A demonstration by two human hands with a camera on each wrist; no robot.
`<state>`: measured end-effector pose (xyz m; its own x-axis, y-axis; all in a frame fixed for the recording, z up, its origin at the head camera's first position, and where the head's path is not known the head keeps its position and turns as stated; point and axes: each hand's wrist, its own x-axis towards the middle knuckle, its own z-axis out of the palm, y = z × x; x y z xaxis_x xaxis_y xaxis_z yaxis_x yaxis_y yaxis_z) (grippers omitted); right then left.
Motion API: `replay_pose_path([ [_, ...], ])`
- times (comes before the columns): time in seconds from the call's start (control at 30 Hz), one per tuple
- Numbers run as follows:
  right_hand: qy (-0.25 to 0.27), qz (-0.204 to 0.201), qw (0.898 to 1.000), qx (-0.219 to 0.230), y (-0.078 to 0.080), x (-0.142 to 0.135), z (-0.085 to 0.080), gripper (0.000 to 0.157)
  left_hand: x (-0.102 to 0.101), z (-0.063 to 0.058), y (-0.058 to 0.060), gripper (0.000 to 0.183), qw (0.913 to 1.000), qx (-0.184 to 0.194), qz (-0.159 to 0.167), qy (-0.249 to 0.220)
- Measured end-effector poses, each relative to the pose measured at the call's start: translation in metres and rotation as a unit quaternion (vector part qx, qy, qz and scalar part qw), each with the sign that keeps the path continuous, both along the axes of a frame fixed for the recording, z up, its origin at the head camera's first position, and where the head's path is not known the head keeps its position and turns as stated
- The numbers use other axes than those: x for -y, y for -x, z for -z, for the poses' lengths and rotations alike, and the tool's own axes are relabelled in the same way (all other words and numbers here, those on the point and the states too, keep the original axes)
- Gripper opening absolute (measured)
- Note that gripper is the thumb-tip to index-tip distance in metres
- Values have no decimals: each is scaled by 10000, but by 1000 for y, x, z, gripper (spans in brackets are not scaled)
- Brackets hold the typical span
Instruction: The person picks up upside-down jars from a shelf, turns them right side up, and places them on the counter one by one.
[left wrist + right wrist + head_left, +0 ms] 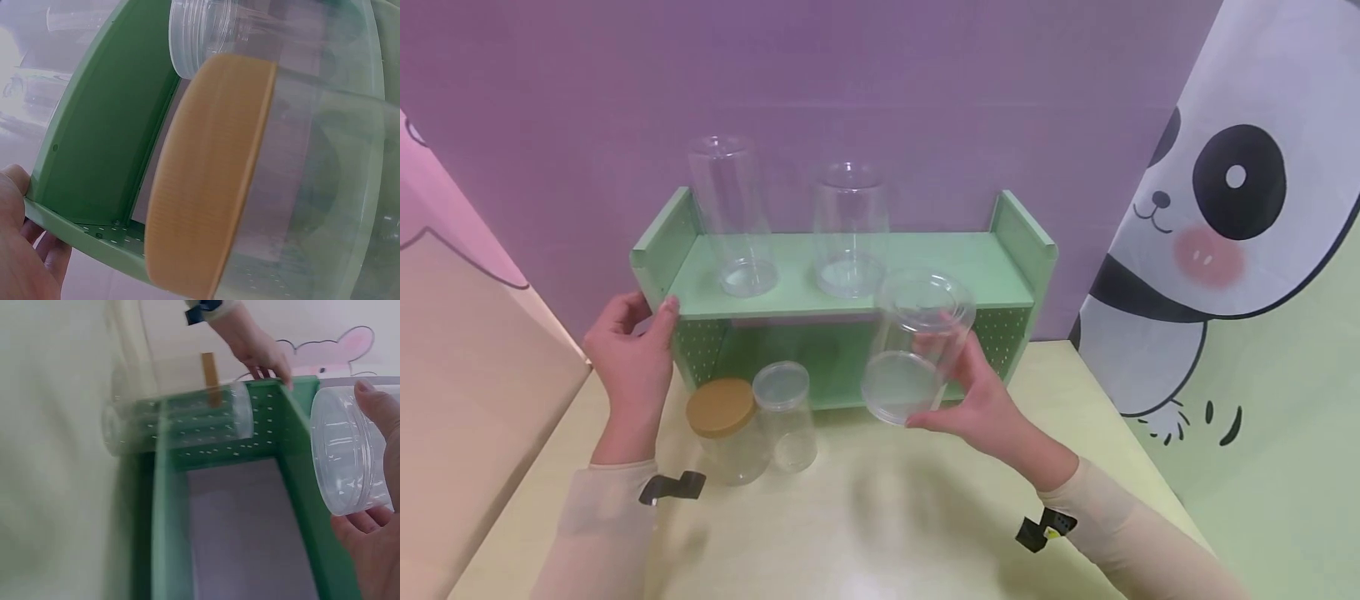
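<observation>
My right hand [977, 408] holds a clear plastic jar [898, 387], tilted, in front of the right half of the green two-tier shelf [925, 267]. The jar's round end [340, 450] shows in the right wrist view, with thumb and fingers on opposite sides. At the shelf's left side panel, my left hand [636, 354] grips the edge between thumb and fingers. A tall clear jar [733, 217] and a shorter clear jar [850, 225] stand on the upper tier.
Below, in front of the shelf's left part, a jar with a tan lid [722, 408] stands on the pale table [820, 542] beside a narrow clear-lidded jar [786, 417]. A purple wall [880, 83] rises behind; a panda picture [1217, 217] is at right.
</observation>
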<state>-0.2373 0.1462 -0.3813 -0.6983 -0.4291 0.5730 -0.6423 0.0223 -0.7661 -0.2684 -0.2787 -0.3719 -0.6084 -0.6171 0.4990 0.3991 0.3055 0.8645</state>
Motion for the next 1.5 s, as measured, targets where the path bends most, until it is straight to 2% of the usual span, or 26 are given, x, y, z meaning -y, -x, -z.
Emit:
replay_pose_path([
  [0.2,-158,-83,9998,84,-5,5,20,136,-1,-1,0,28,9998,6,139,-137],
  [0.5,-239,-243,9993,180,-9,10,45,134,0,-1,-1,31,9991,-17,381,-197],
  [0.63,-294,-269,9987,319,-12,12,52,133,1,-1,-4,33,9988,170,442,-131],
  [0.7,-345,-249,9983,387,-13,12,56,133,-3,-2,-10,36,9993,158,335,-39],
  [0.77,-393,-236,9981,412,-14,13,59,133,-13,-7,-22,37,9997,-180,123,75],
  [0.87,-446,-238,9981,350,-14,13,61,132,-32,-14,-38,34,9942,-1069,-45,71],
  [0.93,-436,-256,9981,350,-15,13,62,130,-46,-17,-47,29,9862,-1619,293,182],
  [0.97,-430,-264,9981,354,-15,14,62,130,-52,-18,-50,29,9826,-1727,611,307],
  [1.03,-409,-287,9980,393,-14,14,64,128,-65,-17,-56,28,9726,-1631,1490,725],
  [1.07,-401,-306,9978,419,-14,15,65,128,-72,-17,-59,31,9639,-1472,1976,1009],
  [1.13,-416,-335,9976,441,-14,16,66,128,-86,-17,-66,41,9395,-988,2889,1555],
  [1.23,-478,-378,9973,412,-15,17,68,128,-105,-18,-72,63,8992,-262,3740,2253],
  [1.27,-504,-390,9972,402,-15,17,68,129,-110,-19,-73,70,8888,-71,3907,2393],
  [1.33,-555,-416,9969,380,-17,18,68,129,-119,-20,-74,77,8756,231,4089,2561],
  [1.4,-612,-426,9964,394,-18,18,68,129,-125,-20,-75,82,8691,419,4174,2622],
  [1.5,-669,-457,9958,436,-20,18,67,131,-131,-21,-75,87,8657,525,4200,2672],
])
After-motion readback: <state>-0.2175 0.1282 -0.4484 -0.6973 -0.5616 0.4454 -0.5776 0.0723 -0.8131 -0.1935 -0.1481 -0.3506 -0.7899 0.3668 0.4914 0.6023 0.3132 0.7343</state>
